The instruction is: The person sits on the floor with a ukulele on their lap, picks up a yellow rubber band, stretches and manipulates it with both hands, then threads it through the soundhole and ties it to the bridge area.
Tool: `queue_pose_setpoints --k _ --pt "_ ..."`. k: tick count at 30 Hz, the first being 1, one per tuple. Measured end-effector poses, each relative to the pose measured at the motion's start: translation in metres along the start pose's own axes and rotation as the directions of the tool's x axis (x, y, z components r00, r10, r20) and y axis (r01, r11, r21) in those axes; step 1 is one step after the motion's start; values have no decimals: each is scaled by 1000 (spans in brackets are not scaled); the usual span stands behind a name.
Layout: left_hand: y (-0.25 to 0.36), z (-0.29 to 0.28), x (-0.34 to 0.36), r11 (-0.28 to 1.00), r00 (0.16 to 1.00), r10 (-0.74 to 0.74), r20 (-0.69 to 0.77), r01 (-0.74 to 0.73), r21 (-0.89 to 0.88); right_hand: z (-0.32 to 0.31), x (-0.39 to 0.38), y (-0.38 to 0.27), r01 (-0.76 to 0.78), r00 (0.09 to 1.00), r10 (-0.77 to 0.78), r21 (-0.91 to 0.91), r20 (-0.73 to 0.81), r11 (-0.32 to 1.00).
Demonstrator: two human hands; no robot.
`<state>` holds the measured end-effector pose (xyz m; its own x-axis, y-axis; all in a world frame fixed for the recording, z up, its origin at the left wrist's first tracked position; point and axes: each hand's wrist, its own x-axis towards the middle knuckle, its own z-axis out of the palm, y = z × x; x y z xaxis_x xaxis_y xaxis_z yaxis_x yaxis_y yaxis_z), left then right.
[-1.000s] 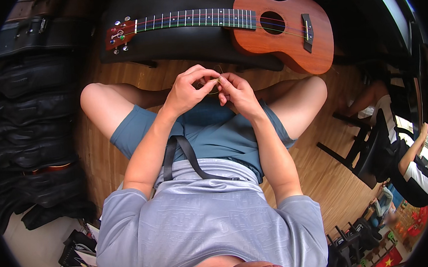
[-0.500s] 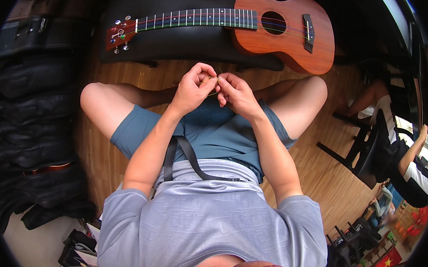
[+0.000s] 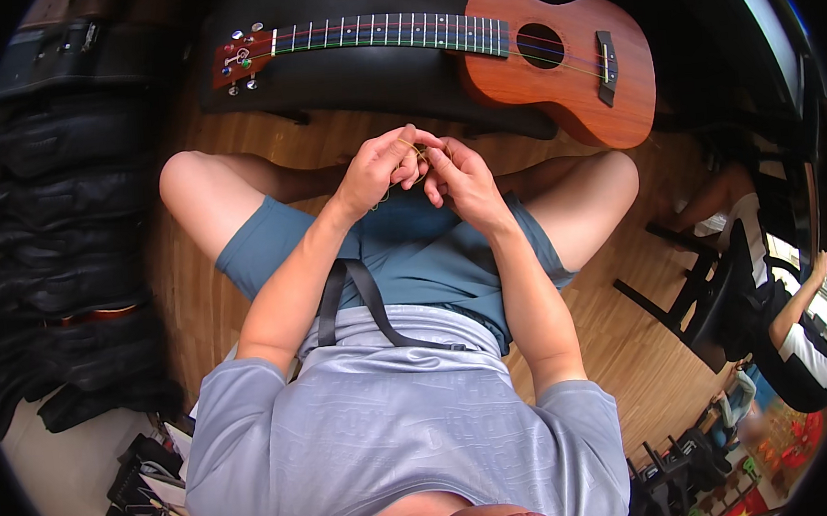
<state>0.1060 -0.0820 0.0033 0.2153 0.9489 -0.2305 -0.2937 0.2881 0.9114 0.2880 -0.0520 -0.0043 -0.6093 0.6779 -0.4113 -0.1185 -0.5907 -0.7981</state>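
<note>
In front of my lap, my left hand and my right hand meet with their fingertips touching or nearly so. Between them runs a thin yellowish string, pinched by both sets of fingers. Part of it curls near my left palm; the rest hides behind my fingers. Beyond my hands, a brown wooden ukulele lies face up on a black padded bench. Its headstock points left, and coloured strings run along its neck.
Black instrument cases line the left side. Wooden floor surrounds my crossed legs. To the right, another person in black and white sits on a dark chair.
My left fingers have stretched rightward over the right fingertips, and the string shows in a different curl, with a piece now near my left palm. The ukulele appears slightly farther right in view.
</note>
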Motion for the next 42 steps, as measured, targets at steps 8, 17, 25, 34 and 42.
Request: queue_pose_setpoints --k 8,17,25,34,42 --pt "1 -9 -2 999 1000 16 -13 -16 -35 0 0 1 4 999 -5 -6 -35 1000" --pt "9 -19 -7 993 997 -28 67 20 120 -1 7 13 47 980 -81 -184 -183 982" --pt "5 -28 -7 999 999 13 48 -15 32 -3 10 17 59 938 -150 -282 -313 958" --pt "7 -35 -7 957 965 238 -113 -253 -143 -17 8 11 60 951 -6 163 -310 985" --pt "11 -31 -8 994 973 61 -224 -79 -75 -18 8 6 88 971 -37 209 -236 974"
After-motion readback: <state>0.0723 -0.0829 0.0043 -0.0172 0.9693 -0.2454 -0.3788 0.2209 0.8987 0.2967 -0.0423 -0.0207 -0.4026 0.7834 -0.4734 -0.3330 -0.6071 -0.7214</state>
